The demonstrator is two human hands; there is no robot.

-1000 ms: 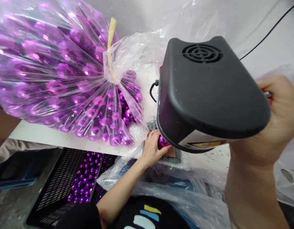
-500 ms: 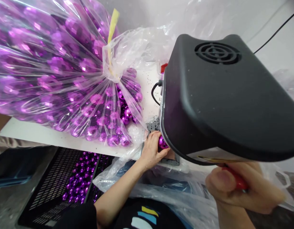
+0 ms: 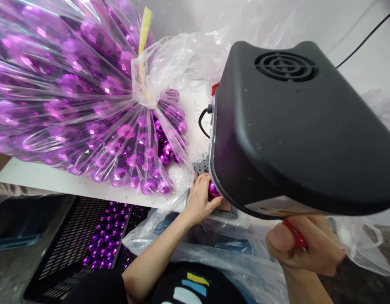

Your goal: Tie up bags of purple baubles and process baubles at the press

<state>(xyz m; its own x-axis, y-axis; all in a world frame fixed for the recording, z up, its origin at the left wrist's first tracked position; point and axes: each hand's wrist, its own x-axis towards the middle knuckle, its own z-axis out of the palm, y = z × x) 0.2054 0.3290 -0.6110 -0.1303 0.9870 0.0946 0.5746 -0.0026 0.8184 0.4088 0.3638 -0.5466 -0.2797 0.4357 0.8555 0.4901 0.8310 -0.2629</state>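
Below the front edge of a large black machine head (image 3: 296,126), my left hand (image 3: 199,198) holds a shiny purple faceted ball (image 3: 214,189) over the machine's dark base plate (image 3: 228,211). The machine head partly covers the ball. On the right, my right hand (image 3: 305,245) is wrapped round a red handle (image 3: 295,233) under the machine head; part of the handle is hidden by the fingers.
A big clear bag of purple balls (image 3: 71,97), tied with a yellow strip (image 3: 144,31), lies on the white table (image 3: 87,185). Below stands a black crate (image 3: 62,240) with purple balls. Clear plastic (image 3: 239,261) hangs at the table's front.
My right hand has shifted slightly left and its red handle has moved with it. The view has shifted a little. My left hand keeps its hold on the ball.
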